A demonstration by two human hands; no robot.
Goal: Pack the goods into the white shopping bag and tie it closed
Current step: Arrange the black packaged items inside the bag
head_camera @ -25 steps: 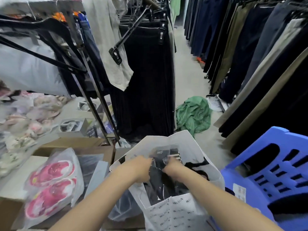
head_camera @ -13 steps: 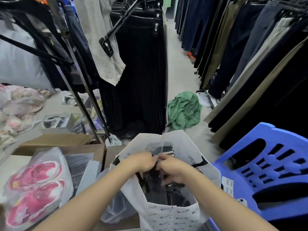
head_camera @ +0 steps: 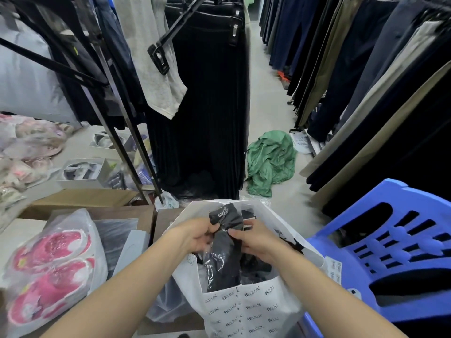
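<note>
The white shopping bag (head_camera: pixel 246 311) with small printed lettering stands open low in the middle of the view, leaning against a blue chair. A black packet of goods in clear plastic (head_camera: pixel 224 250) sticks up out of its mouth, white lettering on its top end. My left hand (head_camera: pixel 195 236) grips the packet's upper left side. My right hand (head_camera: pixel 253 240) grips its right side, thumb across the front. More dark goods lie deeper in the bag, partly hidden.
A blue plastic chair (head_camera: pixel 390 252) stands at the right. Pink shoes in a clear bag (head_camera: pixel 48 267) lie on cardboard boxes (head_camera: pixel 80 198) at the left. Racks of dark hanging clothes line both sides. A green garment (head_camera: pixel 271 159) lies on the aisle floor.
Both hands have lifted the black packet higher in the bag's mouth, so its lettered top end now shows above them. The view has tilted slightly downward.
</note>
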